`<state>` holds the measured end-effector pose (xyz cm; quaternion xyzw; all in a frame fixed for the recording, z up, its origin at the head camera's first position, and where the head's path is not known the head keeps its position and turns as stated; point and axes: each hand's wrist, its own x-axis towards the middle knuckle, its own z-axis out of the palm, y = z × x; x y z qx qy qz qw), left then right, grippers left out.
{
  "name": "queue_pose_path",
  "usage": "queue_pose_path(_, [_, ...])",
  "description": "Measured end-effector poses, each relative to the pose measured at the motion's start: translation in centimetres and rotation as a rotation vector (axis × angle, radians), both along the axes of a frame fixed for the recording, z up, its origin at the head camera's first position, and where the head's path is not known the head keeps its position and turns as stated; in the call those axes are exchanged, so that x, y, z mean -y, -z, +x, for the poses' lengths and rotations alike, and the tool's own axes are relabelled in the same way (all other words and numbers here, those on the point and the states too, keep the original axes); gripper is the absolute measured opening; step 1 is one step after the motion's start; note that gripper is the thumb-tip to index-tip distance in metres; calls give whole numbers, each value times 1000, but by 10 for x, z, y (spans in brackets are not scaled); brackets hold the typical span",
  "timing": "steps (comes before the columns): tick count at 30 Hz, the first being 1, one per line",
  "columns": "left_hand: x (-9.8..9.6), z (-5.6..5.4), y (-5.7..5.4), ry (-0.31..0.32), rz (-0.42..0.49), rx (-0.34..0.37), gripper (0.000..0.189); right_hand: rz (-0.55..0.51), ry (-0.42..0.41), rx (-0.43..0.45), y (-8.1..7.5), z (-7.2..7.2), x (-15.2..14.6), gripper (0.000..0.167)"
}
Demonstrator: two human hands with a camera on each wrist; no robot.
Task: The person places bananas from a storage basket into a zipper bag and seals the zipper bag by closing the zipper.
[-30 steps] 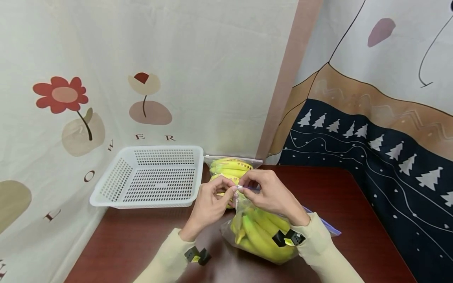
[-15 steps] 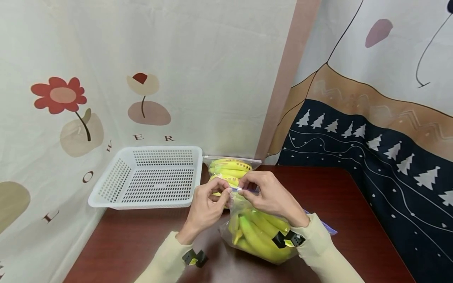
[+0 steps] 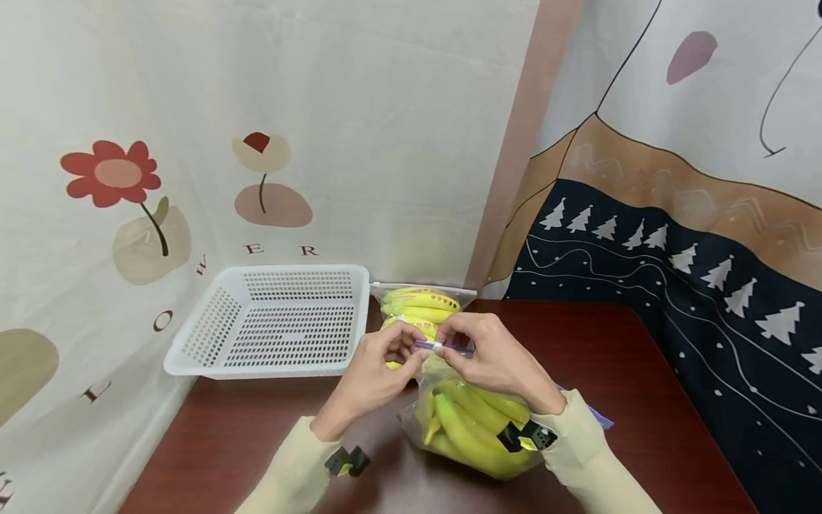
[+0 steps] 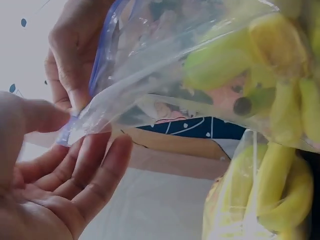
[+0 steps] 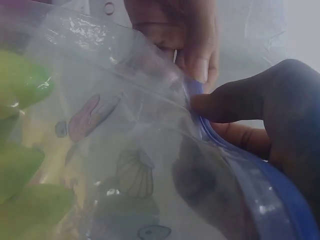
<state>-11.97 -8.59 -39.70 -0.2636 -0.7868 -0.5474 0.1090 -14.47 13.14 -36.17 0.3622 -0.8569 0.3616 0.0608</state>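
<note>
A clear zip-lock bag (image 3: 475, 439) with a purple-blue zip strip (image 3: 424, 345) holds a bunch of greenish-yellow bananas (image 3: 472, 421) on the table. My left hand (image 3: 379, 368) pinches the left end of the strip between thumb and fingers; in the left wrist view its thumb (image 4: 47, 116) presses that corner. Close beside it, my right hand (image 3: 491, 357) pinches the strip by a small white piece (image 3: 438, 346). The right wrist view shows the right thumb (image 5: 225, 102) on the blue strip, which runs on below the hand. Printed pictures show on the bag.
Behind the hands, against the curtain, stands a second zip-lock bag (image 3: 462, 293) with bananas (image 3: 417, 313). A white perforated plastic basket (image 3: 362, 307) sits to its left. The dark red table (image 3: 610, 343) ends at a patterned cloth (image 3: 706, 314) on the right.
My left hand has shifted slightly left and down, and its fingers have spread a little. More of the purple strip shows between the hands. The right hand has barely moved.
</note>
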Motion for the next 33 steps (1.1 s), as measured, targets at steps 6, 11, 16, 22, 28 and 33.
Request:
queue_pose_path(6, [0, -6, -4, 17, -79, -83, 4, 2, -26, -43, 1, 0, 2, 8])
queue_pose_path(11, [-2, -7, -2, 23, -58, -169, 11, 2, -49, -74, 2, 1, 3, 10])
queue_pose_path(16, [0, -6, 2, -22, -11, -193, 13, 6, -60, -101, 2, 3, 2, 9])
queue_pose_path(22, [11, -5, 5, -87, 4, -169, 14, 46, -32, -77, 2, 4, -5, 11])
queue_pose_path(28, [22, -6, 3, -115, -35, -228, 15, 52, -28, -98, 1, 3, -13, 9])
queue_pose_path(33, [30, -4, -2, -126, -77, -302, 19, 52, 9, -104, -3, 4, -22, 8])
